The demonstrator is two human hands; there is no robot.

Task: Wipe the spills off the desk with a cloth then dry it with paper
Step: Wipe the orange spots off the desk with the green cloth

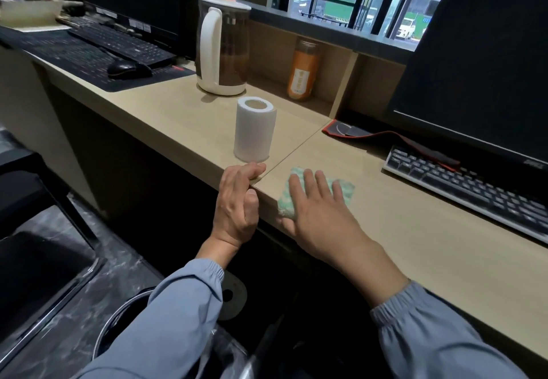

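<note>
A green-and-white cloth (345, 189) lies flat on the light wooden desk (400, 215) near its front edge. My right hand (320, 209) presses down on the cloth with straight, spread fingers. My left hand (237, 200) rests on the desk's front edge just left of the cloth, its fingers curled over the edge and its thumb against the desk's front face. A white roll of paper (255, 129) stands upright on the desk just behind my left hand. No spill is plainly visible.
A kettle (222, 46) and an orange bottle (304, 70) stand behind the roll. A keyboard (462, 183) and monitor (480, 52) are at the right. Another keyboard (118, 40) and mouse (129, 68) are at the left. A bin (124, 328) stands below the desk.
</note>
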